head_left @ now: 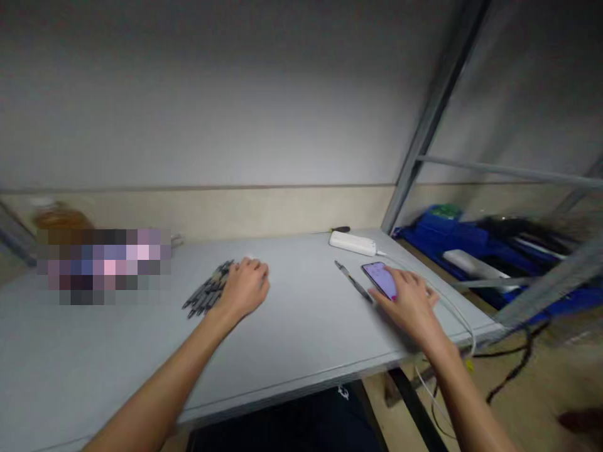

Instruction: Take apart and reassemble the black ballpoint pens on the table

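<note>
Toward the left of the table, my left hand rests with curled fingers at the right edge of a pile of dark pens. Its fingertips point down and away, so what they hold, if anything, is hidden. On the right, my right hand spans a smartphone with a lit, pale purple screen. The thumb lies at the phone's left edge and the fingers are on its right side; the palm covers its lower part. A single grey and dark pen lies just left of the phone.
A white power strip with a white cable lies behind the phone, near a dark-handled screwdriver. Blurred-out items and an amber bottle stand at left. Metal posts and blue bins are at right.
</note>
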`<state>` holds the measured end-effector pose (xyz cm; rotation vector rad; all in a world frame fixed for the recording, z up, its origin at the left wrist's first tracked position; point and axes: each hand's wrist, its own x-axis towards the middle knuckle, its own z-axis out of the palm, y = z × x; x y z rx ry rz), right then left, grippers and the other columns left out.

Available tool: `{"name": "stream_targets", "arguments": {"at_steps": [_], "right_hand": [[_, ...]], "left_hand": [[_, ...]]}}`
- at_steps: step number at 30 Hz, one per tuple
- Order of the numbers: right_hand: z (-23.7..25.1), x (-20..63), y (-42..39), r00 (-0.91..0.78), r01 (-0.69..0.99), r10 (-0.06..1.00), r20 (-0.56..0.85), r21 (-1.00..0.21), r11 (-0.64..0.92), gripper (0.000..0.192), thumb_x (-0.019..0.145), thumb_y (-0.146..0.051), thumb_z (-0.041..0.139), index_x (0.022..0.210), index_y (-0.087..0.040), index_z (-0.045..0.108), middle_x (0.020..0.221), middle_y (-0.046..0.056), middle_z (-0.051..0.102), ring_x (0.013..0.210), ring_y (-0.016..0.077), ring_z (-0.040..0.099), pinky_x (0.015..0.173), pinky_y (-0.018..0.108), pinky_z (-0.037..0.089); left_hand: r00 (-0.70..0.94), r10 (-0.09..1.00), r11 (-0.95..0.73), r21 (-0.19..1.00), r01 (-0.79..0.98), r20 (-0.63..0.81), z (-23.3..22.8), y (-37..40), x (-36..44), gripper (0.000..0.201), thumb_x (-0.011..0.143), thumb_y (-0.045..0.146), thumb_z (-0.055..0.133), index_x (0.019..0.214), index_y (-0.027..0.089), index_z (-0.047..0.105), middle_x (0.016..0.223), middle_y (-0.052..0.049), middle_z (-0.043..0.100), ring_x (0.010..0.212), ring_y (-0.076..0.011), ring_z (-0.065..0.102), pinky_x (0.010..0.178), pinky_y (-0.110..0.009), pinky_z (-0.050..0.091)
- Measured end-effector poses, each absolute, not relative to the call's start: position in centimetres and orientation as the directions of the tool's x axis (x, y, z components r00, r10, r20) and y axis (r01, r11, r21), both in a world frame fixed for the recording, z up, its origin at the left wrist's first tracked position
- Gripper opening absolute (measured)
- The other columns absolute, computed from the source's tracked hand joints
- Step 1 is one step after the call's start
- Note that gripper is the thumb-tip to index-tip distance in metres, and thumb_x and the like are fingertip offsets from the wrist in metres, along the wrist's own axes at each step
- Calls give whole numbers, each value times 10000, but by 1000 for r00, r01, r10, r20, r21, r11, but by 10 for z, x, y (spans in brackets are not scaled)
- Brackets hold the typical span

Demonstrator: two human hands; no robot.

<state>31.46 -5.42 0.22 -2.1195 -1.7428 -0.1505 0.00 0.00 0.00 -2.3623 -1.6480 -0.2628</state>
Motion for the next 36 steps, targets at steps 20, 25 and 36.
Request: {"name": "stream_targets", "arguments": {"at_steps": [20,25,36], "right_hand": [[-26,198,47,-418,709,790,449,-382,592,212,773,-196,580,974,-150,630,911,73,627,877,186,509,834,302,363],[-24,201,43,-552,616,711,435,-362,700,252,780,-243,609,1005,-131,620,917,95,628,857,185,532,801,301,385],[-4,225,48,-451,607,799,398,-519,601,103,797,-188,583,813,-148,676,796,63,657,721,142,568,662,243,402]], "left_hand": [[180,946,-175,-41,984,270,-9,22,31,290,803,31,361,977,110,580,963,-161,605,949,-253,556,780,-349,437],[393,847,-516,375,770,358,-19,27,37,228,805,90,444,1004,160,530,851,-65,621,834,-180,580,771,-292,450],[490,761,-635,335,696,424,-19,33,15,222,896,260,387,1018,176,553,942,-77,620,931,-199,565,844,-334,440]]}}
